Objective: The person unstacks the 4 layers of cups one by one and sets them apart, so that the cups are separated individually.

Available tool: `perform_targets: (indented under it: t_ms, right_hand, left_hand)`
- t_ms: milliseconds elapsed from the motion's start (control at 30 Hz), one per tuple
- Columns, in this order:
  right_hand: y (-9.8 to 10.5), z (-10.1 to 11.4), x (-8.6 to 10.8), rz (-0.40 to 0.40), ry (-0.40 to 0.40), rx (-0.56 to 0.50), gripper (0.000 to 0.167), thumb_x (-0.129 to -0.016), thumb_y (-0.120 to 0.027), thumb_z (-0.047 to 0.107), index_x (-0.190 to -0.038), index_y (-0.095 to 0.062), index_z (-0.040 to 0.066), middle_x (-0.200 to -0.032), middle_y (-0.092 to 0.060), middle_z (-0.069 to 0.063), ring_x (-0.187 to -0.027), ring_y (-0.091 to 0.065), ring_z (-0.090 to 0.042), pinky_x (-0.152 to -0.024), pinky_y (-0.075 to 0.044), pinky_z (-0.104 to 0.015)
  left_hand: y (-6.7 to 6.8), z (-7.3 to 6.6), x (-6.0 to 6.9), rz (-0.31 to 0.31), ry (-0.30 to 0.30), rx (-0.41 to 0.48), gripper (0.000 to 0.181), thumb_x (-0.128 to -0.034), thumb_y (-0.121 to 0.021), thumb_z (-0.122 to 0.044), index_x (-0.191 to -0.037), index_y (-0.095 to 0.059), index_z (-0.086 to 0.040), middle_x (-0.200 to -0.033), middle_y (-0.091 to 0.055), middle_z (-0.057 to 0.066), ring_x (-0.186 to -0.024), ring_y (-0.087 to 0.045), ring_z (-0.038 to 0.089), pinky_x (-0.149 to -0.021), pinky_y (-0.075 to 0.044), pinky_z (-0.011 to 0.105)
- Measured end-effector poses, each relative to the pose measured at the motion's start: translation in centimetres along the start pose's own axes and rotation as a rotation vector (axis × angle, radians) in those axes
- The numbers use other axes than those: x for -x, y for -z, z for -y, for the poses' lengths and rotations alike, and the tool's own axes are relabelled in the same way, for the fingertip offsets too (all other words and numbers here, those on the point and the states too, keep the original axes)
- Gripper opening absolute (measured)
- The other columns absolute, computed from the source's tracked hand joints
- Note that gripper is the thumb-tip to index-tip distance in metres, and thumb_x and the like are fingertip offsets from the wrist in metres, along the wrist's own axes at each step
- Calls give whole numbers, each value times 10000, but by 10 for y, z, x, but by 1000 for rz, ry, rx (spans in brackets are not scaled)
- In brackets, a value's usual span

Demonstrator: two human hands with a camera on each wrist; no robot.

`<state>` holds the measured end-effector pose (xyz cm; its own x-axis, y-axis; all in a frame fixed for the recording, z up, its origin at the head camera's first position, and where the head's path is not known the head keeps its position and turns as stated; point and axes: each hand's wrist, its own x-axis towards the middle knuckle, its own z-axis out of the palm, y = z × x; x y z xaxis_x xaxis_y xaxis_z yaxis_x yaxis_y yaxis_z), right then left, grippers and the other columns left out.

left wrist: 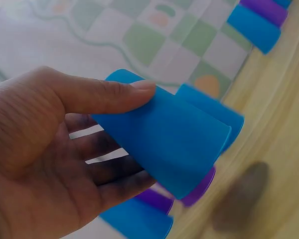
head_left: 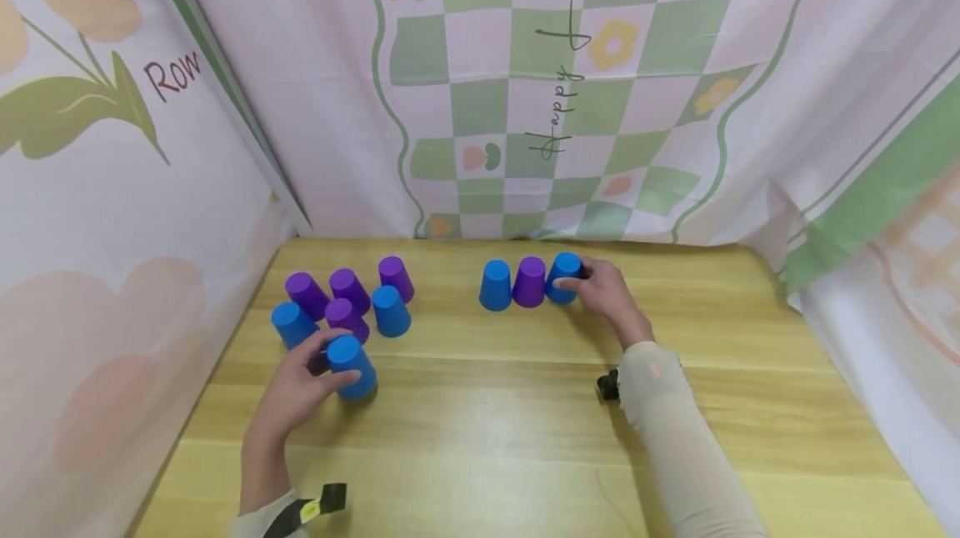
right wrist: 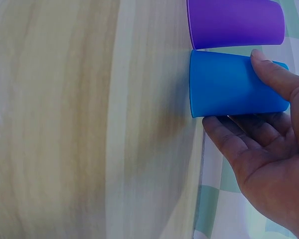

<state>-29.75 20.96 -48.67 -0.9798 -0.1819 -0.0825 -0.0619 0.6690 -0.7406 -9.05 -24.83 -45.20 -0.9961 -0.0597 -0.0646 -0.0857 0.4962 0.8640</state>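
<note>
My left hand (head_left: 296, 384) holds an upside-down blue cup (head_left: 354, 371) between thumb and fingers; the left wrist view shows this cup (left wrist: 164, 134) raised off the table, its shadow below. On the far side, my right hand (head_left: 611, 298) grips another blue cup (head_left: 562, 280) with the thumb on one side and fingers on the other. That cup (right wrist: 229, 84) stands upside down at the right end of a short row. Beside it are a purple cup (head_left: 529, 282) and a blue cup (head_left: 495, 286), also upside down.
Beyond my left hand stands a loose group of upside-down cups, among them a blue cup (head_left: 392, 312), a purple cup (head_left: 396, 278) and another blue cup (head_left: 291, 324). A printed curtain (head_left: 480, 113) hangs behind the wooden table (head_left: 480, 455), with more cloth at both sides.
</note>
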Motion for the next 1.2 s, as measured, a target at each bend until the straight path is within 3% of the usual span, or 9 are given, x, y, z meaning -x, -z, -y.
perform_targets:
  t_ms: [233,433,833,1200]
  right_hand:
    - [1,0,0,-4,-6,-6,514,-1007,-717,376,-1372,-635,24,-1358,-664,-243,-1179,-631,-385,-957,-559,-513]
    - [0,-1,0,-9,-12,-2,460,-1010,-716,358,-1321,-655,25,-1302,-686,-230,-1095,-635,-359,-907,-567,-474]
    - [0,-1,-2,0,-6,19,539,-1009,-712,400,-1364,-636,1,-1326,-673,-248,-1122,-627,-359,-938,-558,-486]
    - [0,1,-1,6,-2,12,522,-1004,-719,398,-1346,-645,11,-1325,-673,-241,-1121,-629,-350,-932,-562,-476]
  left_hand:
    - [20,13,6,-74,-17,-4,548,-920,-809,-102,-1412,-579,-36,-1433,-597,274,-1307,-595,492,-1089,-513,614]
    - [30,23,6,-103,99,-32,580,-955,-757,-101,-1454,-481,4,-1515,-502,323,-1387,-497,542,-1137,-449,660]
    - [29,29,4,-130,224,-18,668,-971,-712,-94,-1520,-361,54,-1561,-412,367,-1449,-394,568,-1194,-346,700]
    - [27,32,1,-152,256,-9,687,-971,-699,-80,-1542,-342,51,-1589,-376,368,-1475,-355,576,-1206,-319,707]
